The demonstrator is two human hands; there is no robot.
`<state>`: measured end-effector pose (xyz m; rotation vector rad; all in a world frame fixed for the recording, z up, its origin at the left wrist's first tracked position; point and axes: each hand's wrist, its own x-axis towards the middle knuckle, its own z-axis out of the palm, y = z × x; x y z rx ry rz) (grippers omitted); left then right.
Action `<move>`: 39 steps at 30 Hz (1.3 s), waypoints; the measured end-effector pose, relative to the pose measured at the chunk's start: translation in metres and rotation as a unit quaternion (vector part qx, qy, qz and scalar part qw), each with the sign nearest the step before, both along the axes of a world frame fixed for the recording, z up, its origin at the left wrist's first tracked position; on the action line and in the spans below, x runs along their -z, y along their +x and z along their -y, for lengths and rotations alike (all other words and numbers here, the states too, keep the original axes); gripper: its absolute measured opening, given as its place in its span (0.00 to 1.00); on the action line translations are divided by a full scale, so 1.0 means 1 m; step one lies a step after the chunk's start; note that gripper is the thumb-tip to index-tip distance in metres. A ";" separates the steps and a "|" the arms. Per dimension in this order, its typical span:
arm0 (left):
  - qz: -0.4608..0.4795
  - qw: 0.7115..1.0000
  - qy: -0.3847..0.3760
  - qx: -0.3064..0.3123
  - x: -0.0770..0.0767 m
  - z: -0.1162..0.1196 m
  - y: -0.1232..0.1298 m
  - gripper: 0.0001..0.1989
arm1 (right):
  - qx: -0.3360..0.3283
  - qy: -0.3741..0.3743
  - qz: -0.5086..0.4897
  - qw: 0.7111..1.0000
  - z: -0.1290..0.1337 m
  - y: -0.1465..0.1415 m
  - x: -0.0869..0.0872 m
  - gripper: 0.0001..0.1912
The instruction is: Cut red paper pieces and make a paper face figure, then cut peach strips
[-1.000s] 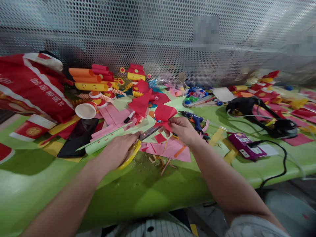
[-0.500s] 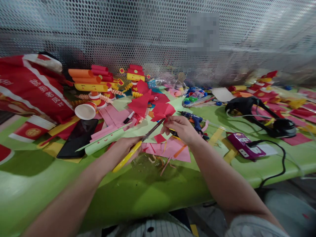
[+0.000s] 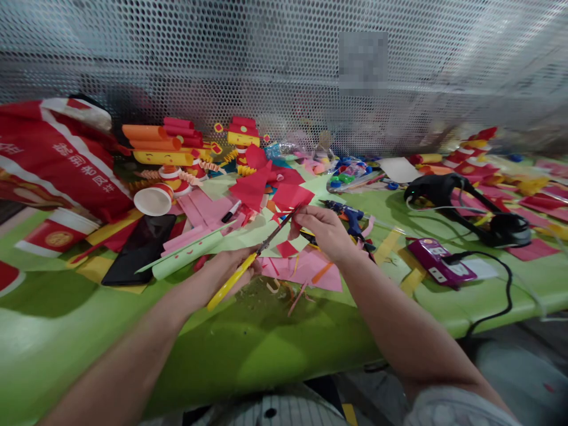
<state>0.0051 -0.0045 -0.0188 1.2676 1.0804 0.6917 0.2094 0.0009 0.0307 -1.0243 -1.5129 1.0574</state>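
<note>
My left hand is wrapped round a pair of scissors with yellow handles. Their dark blades point up and to the right, reaching my right fingertips. There, my right hand pinches a small piece of red paper, mostly hidden by the fingers and blades. Just behind the blade tips is a larger sheet of red paper; whether it joins the pinched piece I cannot tell. Under both hands lie a red paper square and a pink sheet with thin scraps on it.
On the green table, a phone, paper cup and red bag lie left. Paper figures stand behind. To the right are a blue glue gun, purple power strip with black cable, and black headset.
The scissors and my left hand have shifted slightly to the right. My right fingers have turned a little at the blade tips, still pinching the red paper.
</note>
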 end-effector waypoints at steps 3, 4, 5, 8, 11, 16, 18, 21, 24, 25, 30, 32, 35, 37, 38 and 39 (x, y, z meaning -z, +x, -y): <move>0.009 1.000 -0.021 0.014 -0.001 -0.001 -0.001 0.10 | -0.003 -0.004 -0.003 1.000 0.000 0.000 0.000 0.11; 0.011 0.999 -0.025 0.016 -0.001 -0.001 -0.001 0.10 | -0.004 -0.004 -0.006 1.000 0.000 0.001 0.000 0.11; 0.015 0.999 -0.028 0.014 -0.002 -0.001 -0.001 0.10 | -0.004 -0.003 -0.008 1.000 0.000 0.001 0.000 0.11; 0.042 0.998 -0.051 0.002 -0.004 -0.001 0.002 0.08 | -0.009 -0.005 -0.006 1.000 -0.001 0.000 0.001 0.11; 0.056 0.995 -0.077 0.006 -0.003 -0.001 0.003 0.09 | -0.026 -0.026 -0.004 0.999 -0.001 0.000 0.003 0.09; 0.057 0.997 -0.044 -0.039 0.001 -0.001 0.005 0.10 | -0.030 -0.039 -0.006 0.999 -0.001 -0.001 0.004 0.09; 0.060 0.996 -0.045 -0.057 -0.001 -0.001 0.007 0.08 | -0.030 -0.039 -0.006 0.999 -0.001 -0.001 0.003 0.09; 0.065 0.993 -0.076 -0.057 -0.003 -0.001 0.007 0.07 | -0.034 -0.034 -0.008 0.999 -0.001 -0.001 0.004 0.09; 0.070 0.992 -0.083 -0.062 0.001 -0.003 0.008 0.07 | -0.039 -0.030 -0.012 0.999 -0.002 -0.002 0.006 0.09; 0.072 0.992 -0.080 -0.063 0.003 -0.004 0.008 0.06 | -0.040 -0.029 -0.014 0.999 -0.002 -0.002 0.006 0.09; 0.057 0.997 -0.042 -0.031 0.004 -0.005 0.007 0.10 | -0.044 -0.027 -0.016 0.999 0.000 -0.002 0.002 0.10; 0.039 0.999 -0.017 -0.021 -0.003 -0.001 0.002 0.10 | -0.052 -0.037 -0.009 0.998 0.002 -0.003 0.000 0.10; 0.024 0.999 0.031 -0.008 -0.016 0.007 -0.006 0.18 | -0.076 -0.061 -0.022 0.995 0.004 -0.006 0.001 0.11; 0.038 0.998 0.040 -0.015 -0.024 0.009 -0.009 0.25 | -0.083 -0.069 -0.048 0.993 0.003 -0.009 0.006 0.12; 0.047 0.998 0.031 -0.019 -0.027 0.010 -0.010 0.28 | -0.083 -0.073 -0.059 0.992 0.003 -0.011 0.009 0.12; 0.057 0.998 0.019 -0.023 -0.029 0.010 -0.009 0.29 | -0.083 -0.080 -0.070 0.991 0.002 -0.013 0.012 0.12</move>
